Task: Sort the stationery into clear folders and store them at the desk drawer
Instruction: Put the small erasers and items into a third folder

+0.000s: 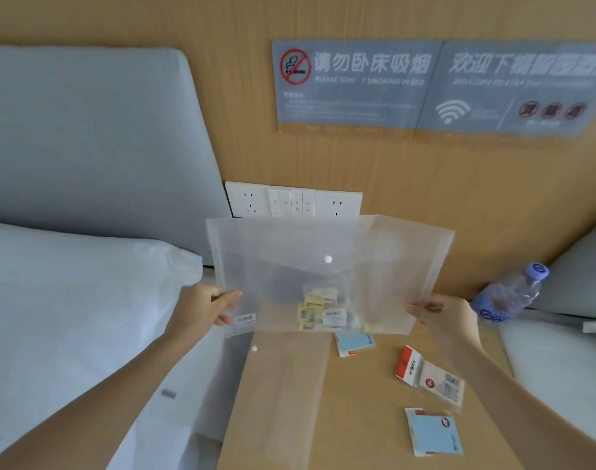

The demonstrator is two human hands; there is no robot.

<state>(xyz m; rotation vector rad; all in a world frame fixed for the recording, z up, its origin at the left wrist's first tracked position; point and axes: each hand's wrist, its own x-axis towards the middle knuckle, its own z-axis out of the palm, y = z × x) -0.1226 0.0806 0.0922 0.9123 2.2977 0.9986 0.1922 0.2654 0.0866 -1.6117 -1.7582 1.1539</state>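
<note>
I hold a clear snap-button folder (283, 266) upright above the wooden desk (367, 418). My left hand (205, 308) pinches its lower left edge and my right hand (449, 317) pinches its lower right edge. Several small yellow and white stationery packs (327, 312) have settled at the folder's bottom. A second clear folder (272, 395) lies flat on the desk's left side. Loose on the desk are a blue sticky-note pad (355, 344), a red-and-white packet (432, 379) and another blue pad (433, 432). No drawer is in view.
A water bottle (510, 296) lies at the desk's back right. A white pillow (69, 317) and grey headboard (86, 147) are on the left, more bedding on the right. Wall sockets (293, 200) and grey signs (425, 86) are on the wooden wall behind.
</note>
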